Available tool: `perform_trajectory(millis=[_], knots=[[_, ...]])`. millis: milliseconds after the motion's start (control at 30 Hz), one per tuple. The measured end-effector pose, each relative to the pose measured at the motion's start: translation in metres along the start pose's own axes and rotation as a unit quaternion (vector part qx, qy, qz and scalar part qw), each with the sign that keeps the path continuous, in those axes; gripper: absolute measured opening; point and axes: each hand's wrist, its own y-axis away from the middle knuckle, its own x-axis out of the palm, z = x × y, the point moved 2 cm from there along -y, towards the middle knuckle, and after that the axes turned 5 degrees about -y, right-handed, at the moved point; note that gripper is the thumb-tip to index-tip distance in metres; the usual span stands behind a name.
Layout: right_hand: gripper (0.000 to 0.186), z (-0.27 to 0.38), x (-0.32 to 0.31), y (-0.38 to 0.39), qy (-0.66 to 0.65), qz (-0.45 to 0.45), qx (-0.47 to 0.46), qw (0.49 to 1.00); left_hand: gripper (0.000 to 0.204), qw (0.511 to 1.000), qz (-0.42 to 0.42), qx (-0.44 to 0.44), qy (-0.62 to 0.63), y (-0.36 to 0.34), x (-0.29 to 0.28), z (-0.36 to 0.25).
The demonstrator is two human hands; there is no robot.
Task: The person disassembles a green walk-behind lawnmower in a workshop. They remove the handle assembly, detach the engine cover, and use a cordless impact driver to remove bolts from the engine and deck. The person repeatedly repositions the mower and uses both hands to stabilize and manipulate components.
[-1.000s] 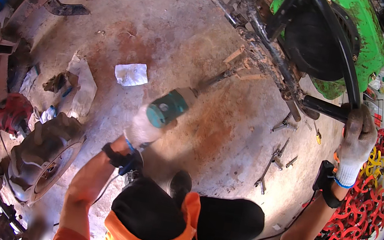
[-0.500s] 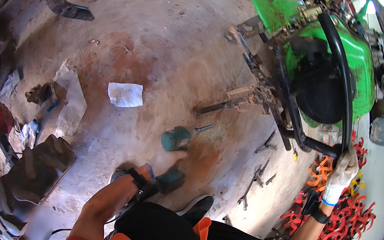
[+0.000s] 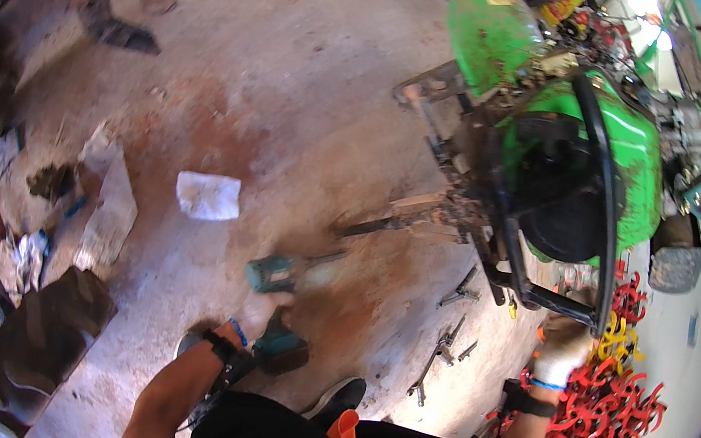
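- Power tool: a teal, pistol-shaped tool is held over the bare floor, in front of the person's legs, with its nose directed rightward and apart from the brown frame
- Left hand: the fingers are wrapped around the grip, between the motor housing and the battery base; their separate outlines are lost to blur
- Right hand: this gloved hand is placed at the lower end of a black tubular bar, just left of its corner; whether the fingers are clamped on it cannot be told
- Handling of the tool: a rigid, fairly heavy load is to be expected, weighted at both housing and battery; it is best grasped by the grip, with the nose kept clear of fingers
- Handling of the bar: stiff metal is suggested; since it is joined to the bulky green machine, much weight may be felt, and slipping on the smooth tube is best countered by a full wrap near the corner
- Change from half a second earlier: the tool is displaced leftward, nearer the white sheet; the right hand is found left of the bar's corner instead of at it; the machine is seen lower in the view
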Motion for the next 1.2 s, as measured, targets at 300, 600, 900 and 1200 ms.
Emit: perform_trajectory(millis=[300, 600, 900, 1200], knots=[[0.051, -0.148, 0.021, 0.007, 0.099, 0.273, 0.243, 0.926, 0.012, 0.996, -0.016, -0.065, -0.062, -0.005, -0.008, 0.001], [0.028, -0.109, 0.044, 0.019, 0.389, 0.36, -0.076, 0.845, 0.012, 0.989, -0.057, -0.074, -0.115, -0.008, -0.012, -0.005], [0.048, -0.114, 0.033, -0.024, 0.291, 0.446, 0.018, 0.846, 0.029, 0.949, -0.102, 0.011, -0.298, 0.011, -0.013, -0.012], [0.052, -0.178, 0.035, -0.024, 0.007, 0.443, 0.193, 0.875, 0.061, 0.737, -0.177, -0.134, -0.638, 0.046, 0.011, -0.036]])
